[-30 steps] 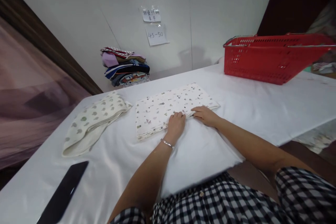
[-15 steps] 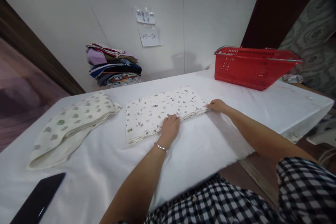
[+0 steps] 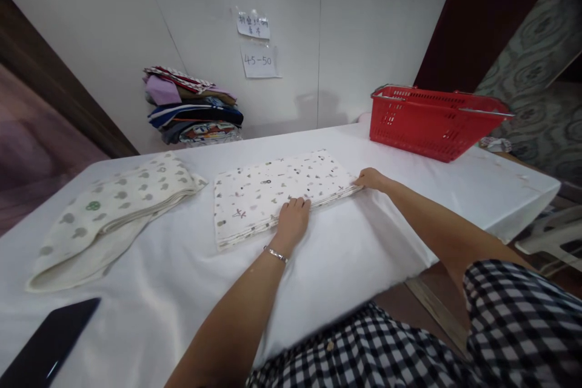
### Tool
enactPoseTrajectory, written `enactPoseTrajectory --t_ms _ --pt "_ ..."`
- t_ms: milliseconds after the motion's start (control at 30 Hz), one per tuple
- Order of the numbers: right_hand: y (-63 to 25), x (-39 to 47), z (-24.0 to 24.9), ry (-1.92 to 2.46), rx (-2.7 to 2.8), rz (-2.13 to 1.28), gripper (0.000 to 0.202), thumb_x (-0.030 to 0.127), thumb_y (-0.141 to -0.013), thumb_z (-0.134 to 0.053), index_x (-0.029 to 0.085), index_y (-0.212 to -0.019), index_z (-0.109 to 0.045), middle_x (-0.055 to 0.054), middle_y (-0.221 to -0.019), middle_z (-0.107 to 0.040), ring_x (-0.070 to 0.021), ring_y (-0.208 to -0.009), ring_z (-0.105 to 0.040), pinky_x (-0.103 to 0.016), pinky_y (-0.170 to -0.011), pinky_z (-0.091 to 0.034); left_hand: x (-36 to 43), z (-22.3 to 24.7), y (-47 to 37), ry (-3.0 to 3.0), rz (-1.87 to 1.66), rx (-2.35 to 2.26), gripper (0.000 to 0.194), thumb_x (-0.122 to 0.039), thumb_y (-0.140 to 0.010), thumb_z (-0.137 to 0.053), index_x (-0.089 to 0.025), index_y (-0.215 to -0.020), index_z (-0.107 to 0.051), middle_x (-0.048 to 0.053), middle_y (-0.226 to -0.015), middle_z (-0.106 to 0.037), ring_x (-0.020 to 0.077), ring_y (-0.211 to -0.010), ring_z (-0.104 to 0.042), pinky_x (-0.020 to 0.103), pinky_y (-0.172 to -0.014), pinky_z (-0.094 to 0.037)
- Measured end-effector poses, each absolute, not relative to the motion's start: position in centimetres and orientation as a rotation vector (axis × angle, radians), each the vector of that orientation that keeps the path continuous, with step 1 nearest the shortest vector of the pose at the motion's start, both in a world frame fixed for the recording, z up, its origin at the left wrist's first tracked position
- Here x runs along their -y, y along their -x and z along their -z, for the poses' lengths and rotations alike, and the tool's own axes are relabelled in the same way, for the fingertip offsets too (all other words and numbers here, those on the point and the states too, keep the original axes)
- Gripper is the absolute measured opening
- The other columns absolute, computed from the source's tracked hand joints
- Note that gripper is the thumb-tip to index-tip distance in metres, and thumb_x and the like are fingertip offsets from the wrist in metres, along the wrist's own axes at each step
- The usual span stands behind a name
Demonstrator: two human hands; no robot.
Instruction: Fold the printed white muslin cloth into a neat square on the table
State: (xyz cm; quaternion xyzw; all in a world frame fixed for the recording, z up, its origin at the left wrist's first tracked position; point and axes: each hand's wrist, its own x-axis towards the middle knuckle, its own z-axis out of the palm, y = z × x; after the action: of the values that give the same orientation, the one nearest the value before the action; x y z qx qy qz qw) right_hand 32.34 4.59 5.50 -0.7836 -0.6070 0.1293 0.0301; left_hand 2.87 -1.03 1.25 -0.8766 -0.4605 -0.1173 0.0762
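A white cloth (image 3: pixel 277 185) with small printed figures lies folded in a flat, layered rectangle. At the middle of its near edge is my left hand (image 3: pixel 294 218), fingers curled over the top layers and the thumb hidden. My right hand (image 3: pixel 371 179) pinches the near right corner of the same cloth. To the left, apart from both hands, a second cream cloth (image 3: pixel 136 194) with grey-green spots is loosely folded, its near end spread into a flap.
A white sheet (image 3: pixel 336 267) covers the table. At the back right stands a red basket (image 3: pixel 413 124); at the back left is a stack of folded fabrics (image 3: pixel 195 106). A dark flat device (image 3: pixel 50 339) lies at the near left. Paper signs (image 3: pixel 259 60) hang on the wall.
The view has shifted slightly. Both hands stay at the near edge and corner of the folded cloth, with hardly any movement.
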Motion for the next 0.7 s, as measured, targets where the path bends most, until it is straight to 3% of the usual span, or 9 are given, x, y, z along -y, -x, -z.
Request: enactPoseTrajectory --t_ms 167,333,433,700 --pt "-32.6 -4.3 -4.7 2.411 1.868 -0.404 0.030 0.045 -0.079 -0.064 0.016 -0.071 -0.067 -0.004 -0.064 -0.065 -0.0166 -0.066 -0.061 -0.023 -0.059 -0.041 1.1 -1.2 -2.7 2.649 0.403 1.392 0.032 -0.014 -0.094 -0.036 -0.018 -0.121 -0.053 0.010 -0.109 -0.060 0.0231 -0.100 -0.053 0.037 -0.081 -0.041" --pt "-33.0 -4.4 -4.2 2.435 1.884 -0.387 0.035 0.049 -0.080 -0.061 0.016 -0.070 -0.067 -0.006 -0.062 -0.064 -0.0183 -0.066 -0.062 -0.025 -0.060 -0.042 1.0 -1.0 -2.7 2.690 0.405 1.403 0.024 -0.013 -0.094 -0.039 -0.018 -0.102 -0.060 0.009 -0.102 -0.061 0.0228 -0.098 -0.053 0.036 -0.081 -0.039" --pt "-33.2 -4.7 -4.4 2.481 1.906 -0.384 0.040 0.053 -0.079 -0.061 0.014 -0.068 -0.067 -0.008 -0.059 -0.063 -0.0207 -0.067 -0.062 -0.027 -0.061 -0.043 1.0 -1.0 -2.7 2.686 0.413 1.397 0.023 -0.012 -0.093 -0.039 -0.019 -0.100 -0.061 0.009 -0.101 -0.060 0.0229 -0.099 -0.052 0.036 -0.081 -0.039" --pt "-32.8 -3.8 -5.0 2.454 1.922 -0.388 0.042 0.047 -0.077 -0.066 0.018 -0.047 -0.054 -0.004 -0.046 -0.053 -0.0197 -0.056 -0.058 -0.029 -0.058 -0.044 1.4 -0.8 -2.6 2.705 0.433 1.380 0.020 -0.015 -0.093 -0.043 -0.018 -0.101 -0.060 0.008 -0.103 -0.061 0.0218 -0.101 -0.051 0.035 -0.084 -0.039"
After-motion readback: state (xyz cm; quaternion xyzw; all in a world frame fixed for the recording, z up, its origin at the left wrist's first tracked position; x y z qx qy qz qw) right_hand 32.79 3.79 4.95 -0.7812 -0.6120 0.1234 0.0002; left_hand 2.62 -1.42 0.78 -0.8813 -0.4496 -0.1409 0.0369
